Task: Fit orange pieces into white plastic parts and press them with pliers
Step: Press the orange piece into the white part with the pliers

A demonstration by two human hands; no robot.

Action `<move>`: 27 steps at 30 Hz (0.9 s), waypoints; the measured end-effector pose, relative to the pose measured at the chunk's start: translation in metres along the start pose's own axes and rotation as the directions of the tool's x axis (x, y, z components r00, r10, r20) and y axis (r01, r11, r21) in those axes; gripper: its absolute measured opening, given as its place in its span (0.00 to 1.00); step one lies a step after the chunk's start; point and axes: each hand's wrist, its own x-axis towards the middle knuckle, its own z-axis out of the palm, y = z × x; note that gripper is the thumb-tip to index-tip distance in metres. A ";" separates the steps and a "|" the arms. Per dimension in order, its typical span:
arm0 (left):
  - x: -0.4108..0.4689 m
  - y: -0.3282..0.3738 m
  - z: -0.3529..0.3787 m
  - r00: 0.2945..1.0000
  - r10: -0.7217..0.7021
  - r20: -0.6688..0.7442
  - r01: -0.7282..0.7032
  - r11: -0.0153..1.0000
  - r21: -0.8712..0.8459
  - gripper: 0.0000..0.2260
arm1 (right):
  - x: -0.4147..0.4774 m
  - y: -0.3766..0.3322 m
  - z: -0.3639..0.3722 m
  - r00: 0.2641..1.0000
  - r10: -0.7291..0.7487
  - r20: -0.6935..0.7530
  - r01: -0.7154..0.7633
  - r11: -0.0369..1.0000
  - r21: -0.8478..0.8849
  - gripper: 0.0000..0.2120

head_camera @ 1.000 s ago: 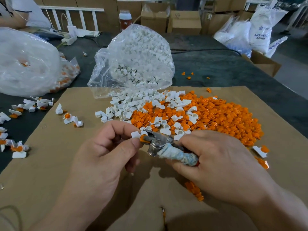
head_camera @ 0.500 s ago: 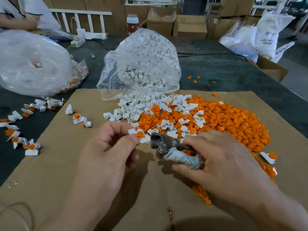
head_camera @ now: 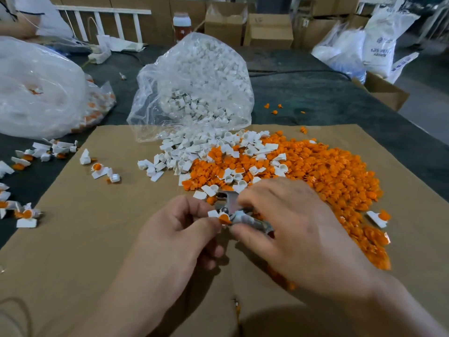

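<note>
Left hand point(head_camera: 177, 229) pinches a white part point(head_camera: 212, 213) with its orange piece point(head_camera: 224, 218), near centre, over the cardboard point(head_camera: 97, 239). Right hand point(head_camera: 291, 227) grips the pliers point(head_camera: 231, 203) touching it; orange pile point(head_camera: 320, 171) far right.

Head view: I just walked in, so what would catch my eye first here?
The heap of orange pieces spreads over the right of the cardboard sheet, with white parts strewn along its left side. Behind it a clear bag bulges with more of them. In front, the left hand pinches a white part fitted with an orange piece, and the right hand grips pliers beside it.
</note>
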 end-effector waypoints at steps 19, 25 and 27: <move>-0.003 -0.001 -0.012 0.921 0.234 0.311 -0.160 0.956 -0.246 0.20 | -0.008 -0.009 -0.006 0.997 -0.074 0.038 0.052 0.911 0.408 0.15; -0.007 -0.014 -0.013 0.785 0.561 0.262 -0.604 0.788 0.121 0.12 | -0.004 -0.017 -0.007 0.775 0.087 0.626 -0.630 0.022 0.776 0.11; -0.009 -0.012 -0.012 0.807 0.548 0.219 -0.584 0.795 0.165 0.14 | -0.004 -0.016 -0.008 0.778 0.082 0.623 -0.628 0.062 0.776 0.11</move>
